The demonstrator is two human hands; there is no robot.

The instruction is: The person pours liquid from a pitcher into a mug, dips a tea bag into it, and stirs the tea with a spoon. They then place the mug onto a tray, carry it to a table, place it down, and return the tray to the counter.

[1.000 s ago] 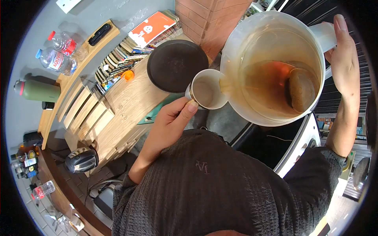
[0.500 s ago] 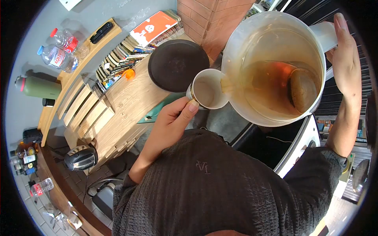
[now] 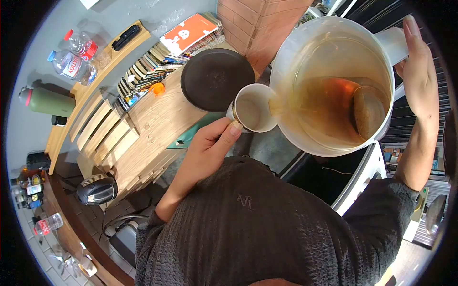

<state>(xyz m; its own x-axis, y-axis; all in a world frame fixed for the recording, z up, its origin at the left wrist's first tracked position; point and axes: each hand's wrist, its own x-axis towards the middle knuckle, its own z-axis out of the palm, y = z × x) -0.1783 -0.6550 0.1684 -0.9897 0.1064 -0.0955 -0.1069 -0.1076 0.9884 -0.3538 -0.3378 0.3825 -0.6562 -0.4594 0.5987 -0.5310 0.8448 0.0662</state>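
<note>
My left hand (image 3: 210, 145) is closed around the handle of a pale mug (image 3: 255, 108), with the thumb near its rim. The mug's mouth faces up toward me. Beside it, my right hand (image 3: 418, 78) grips the handle of a large translucent plastic pitcher (image 3: 329, 50), tipped toward the mug. Amber-brown liquid (image 3: 327, 102) lies inside the pitcher, and a round, brownish base shows through on its right side. The pitcher's spout is at the mug's right rim, with brownish liquid at the lip. How full the mug is, I cannot tell.
A black round tray (image 3: 217, 78) lies on the wooden counter (image 3: 155, 117), near a row of books (image 3: 148, 69) and an orange cup (image 3: 157, 89). Farther left are a kettle (image 3: 97, 189), a green flask (image 3: 52, 101) and plastic bottles (image 3: 71, 66). A brick pillar (image 3: 253, 28) rises behind.
Both hands keep hold of the mug and the pitcher, almost in place. The pitcher sits slightly lower in view, and the background has shifted a little with my head.
</note>
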